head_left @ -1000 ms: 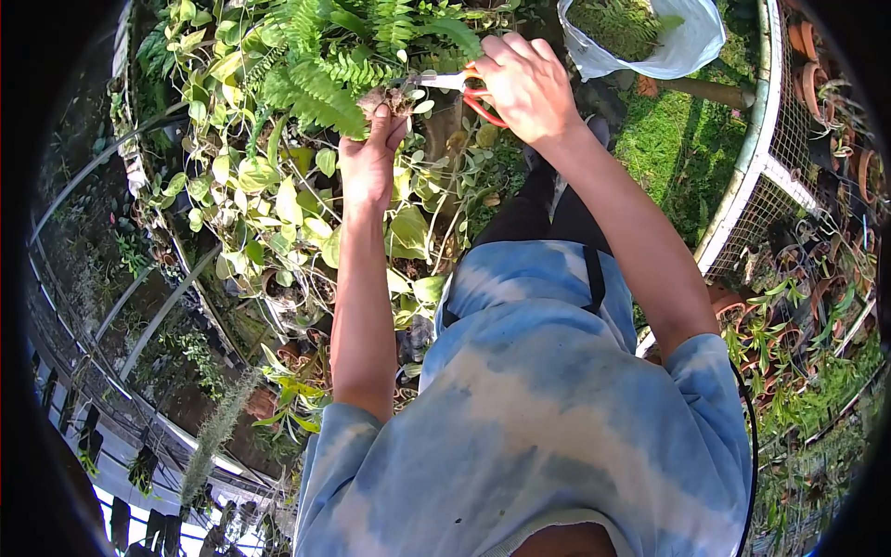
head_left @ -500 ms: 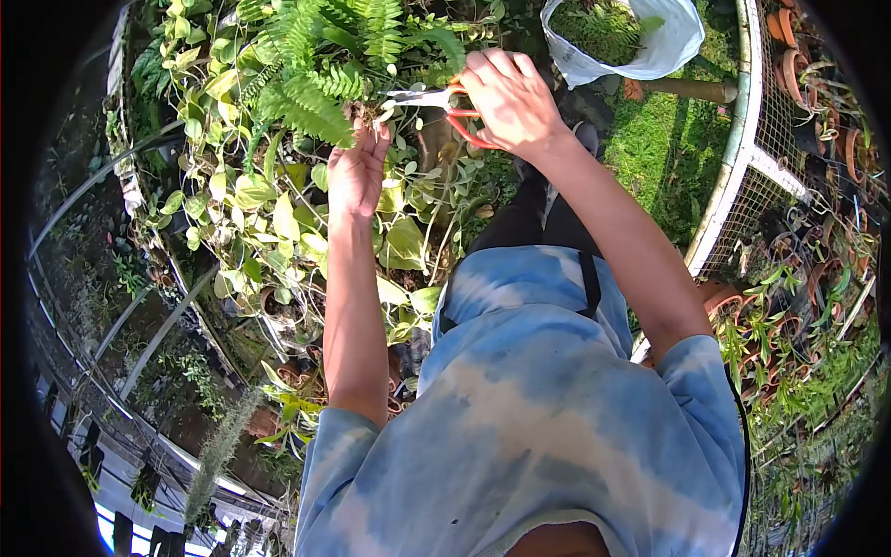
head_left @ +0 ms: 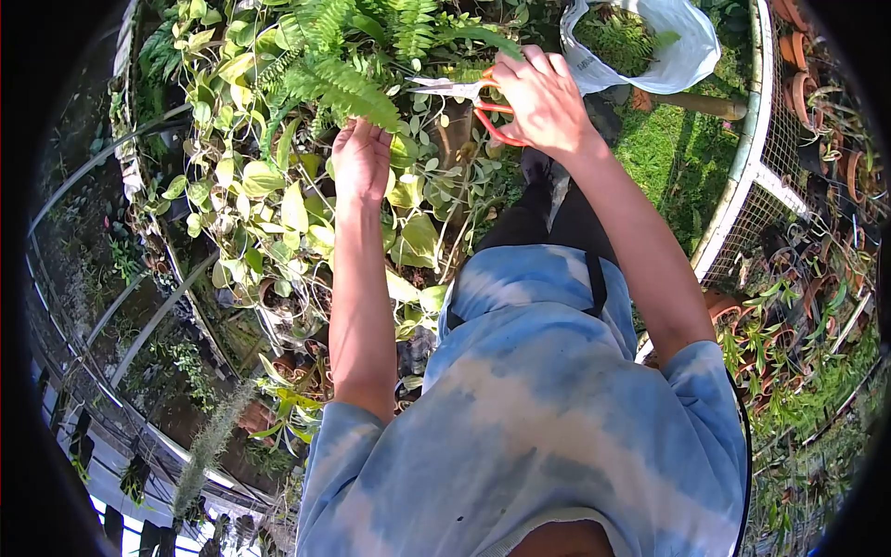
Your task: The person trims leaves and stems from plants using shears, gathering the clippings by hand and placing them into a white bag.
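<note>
Orange-handled scissors grasped in right hand, blades beside fern. Left hand at frond edge; cannot tell if grip is closed. Hazard: foliage masks fingertips; misjudged blade reach could nick skin.

"Describe the left side."
"Stretching almost straight ahead with the left arm, turning the left hand palm-up, bending the fingers, with tips partly hidden."
"And on the right?"
"Slanting forward and inward with the right arm, showing the back of the right hand, curling in a grip. Holding both hands apart."
</note>
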`<state>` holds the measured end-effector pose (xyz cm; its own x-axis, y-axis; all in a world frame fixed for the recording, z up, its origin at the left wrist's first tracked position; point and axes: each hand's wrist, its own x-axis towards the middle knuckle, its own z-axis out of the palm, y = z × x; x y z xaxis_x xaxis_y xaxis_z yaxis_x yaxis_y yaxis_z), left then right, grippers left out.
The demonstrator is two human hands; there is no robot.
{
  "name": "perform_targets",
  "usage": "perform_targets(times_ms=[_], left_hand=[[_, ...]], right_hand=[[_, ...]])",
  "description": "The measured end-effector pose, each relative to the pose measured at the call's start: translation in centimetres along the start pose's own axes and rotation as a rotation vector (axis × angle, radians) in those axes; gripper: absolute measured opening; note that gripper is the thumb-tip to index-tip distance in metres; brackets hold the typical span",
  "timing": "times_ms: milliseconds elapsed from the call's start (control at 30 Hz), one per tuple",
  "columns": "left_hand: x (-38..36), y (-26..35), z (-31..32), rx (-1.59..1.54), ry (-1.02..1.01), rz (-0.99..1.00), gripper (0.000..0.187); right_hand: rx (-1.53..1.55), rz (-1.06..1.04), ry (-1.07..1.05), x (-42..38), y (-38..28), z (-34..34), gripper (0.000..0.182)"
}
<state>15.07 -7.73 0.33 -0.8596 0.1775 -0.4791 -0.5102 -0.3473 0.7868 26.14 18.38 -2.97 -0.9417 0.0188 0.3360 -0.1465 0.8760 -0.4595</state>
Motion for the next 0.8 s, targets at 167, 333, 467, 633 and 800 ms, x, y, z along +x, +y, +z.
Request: perform_targets(times_ms=[167,333,467,633,800], left_hand=[[-0.5,0.1,0.6,0.027,-0.008,-0.055,0.023],[-0.5,0.1,1.3,0.133,-0.031,-0.083,0.005],[-1.4,-0.1,2.5,0.262,-0.053,-0.054,0.016],[-5.3,-3.1,5.6,0.560,-0.265,0.011,0.018],[-8.1,-10.7,8.9,0.631,-0.450,-0.148,0.015]], right_hand=[[-0.028,0.028,-0.085,0.1,-0.5,0.3,0.070],[-0.060,0.015,-0.055,1.4,-1.7,1.4,0.051],[-0.097,0.022,0.059,0.7,-1.4,2.3,0.023],[-0.009,0.227,-0.022,-4.0,-1.4,-1.6,0.035],[0.000,0.666,0.004,-15.3,2.0,-3.8,0.059]])
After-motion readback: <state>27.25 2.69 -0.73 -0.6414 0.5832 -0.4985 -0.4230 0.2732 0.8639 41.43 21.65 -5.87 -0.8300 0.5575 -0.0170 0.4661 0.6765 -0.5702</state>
